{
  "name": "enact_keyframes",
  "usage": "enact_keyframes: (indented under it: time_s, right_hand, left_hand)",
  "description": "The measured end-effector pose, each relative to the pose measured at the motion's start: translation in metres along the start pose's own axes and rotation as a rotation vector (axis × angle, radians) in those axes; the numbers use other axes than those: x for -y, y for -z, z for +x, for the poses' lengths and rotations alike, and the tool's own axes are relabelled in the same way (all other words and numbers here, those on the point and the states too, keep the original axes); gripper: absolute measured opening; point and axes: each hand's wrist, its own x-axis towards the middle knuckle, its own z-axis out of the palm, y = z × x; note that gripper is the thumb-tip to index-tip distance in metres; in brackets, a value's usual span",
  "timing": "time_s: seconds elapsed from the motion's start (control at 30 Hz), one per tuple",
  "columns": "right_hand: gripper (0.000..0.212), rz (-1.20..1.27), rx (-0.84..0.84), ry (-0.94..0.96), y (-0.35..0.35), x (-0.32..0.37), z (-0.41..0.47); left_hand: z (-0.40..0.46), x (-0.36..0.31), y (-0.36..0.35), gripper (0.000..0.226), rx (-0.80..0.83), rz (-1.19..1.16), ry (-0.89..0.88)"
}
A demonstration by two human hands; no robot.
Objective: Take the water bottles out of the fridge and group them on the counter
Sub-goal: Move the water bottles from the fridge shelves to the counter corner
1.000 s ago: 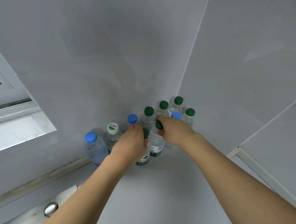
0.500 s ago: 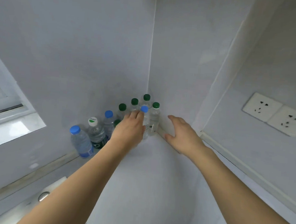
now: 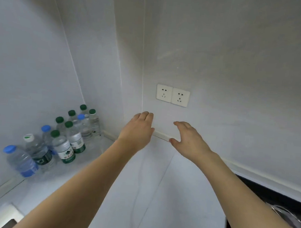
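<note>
Several clear water bottles [image 3: 67, 143] with green, blue and white caps stand grouped on the white counter [image 3: 115, 191], in the corner at the left. A blue-capped bottle [image 3: 21, 161] is the nearest of them. My left hand [image 3: 137, 130] hovers to the right of the group, fingers relaxed, holding nothing. My right hand [image 3: 189, 139] is further right, fingers spread and empty, near the wall's base strip. Neither hand touches a bottle.
A double wall socket [image 3: 172, 95] sits on the wall above my hands. A black hob [image 3: 265, 198] with a metal pot rim [image 3: 288, 218] lies at the right. A metal sink edge [image 3: 1, 218] shows at the lower left.
Both hands have let go of the bottles and drawn away to the right. The view has swung right, so the bottle group now sits at the left.
</note>
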Motion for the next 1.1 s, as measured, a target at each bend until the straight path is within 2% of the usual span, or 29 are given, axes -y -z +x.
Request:
enact_keyframes:
  time_s: [0.2,0.6,0.77,1.1]
  right_hand:
    - [0.063,-0.026,-0.11,-0.216,0.052,-0.061,-0.072]
    - [0.063,-0.111,-0.327,-0.632,0.123,-0.122,-0.209]
    - [0.062,-0.143,-0.417,-0.808,0.149,-0.139,-0.31]
    - [0.062,-0.218,-0.569,-1.05,0.191,-0.172,-0.523]
  left_hand:
    - [0.017,-0.098,-0.001,0.053,0.019,-0.052,-0.222]
    - [0.028,-0.26,-0.008,0.053,0.067,-0.143,-0.682]
    - [-0.014,-0.355,0.0,0.052,0.046,-0.195,-0.898]
    - [-0.147,-0.541,0.022,0.048,0.005,-0.277,-1.181]
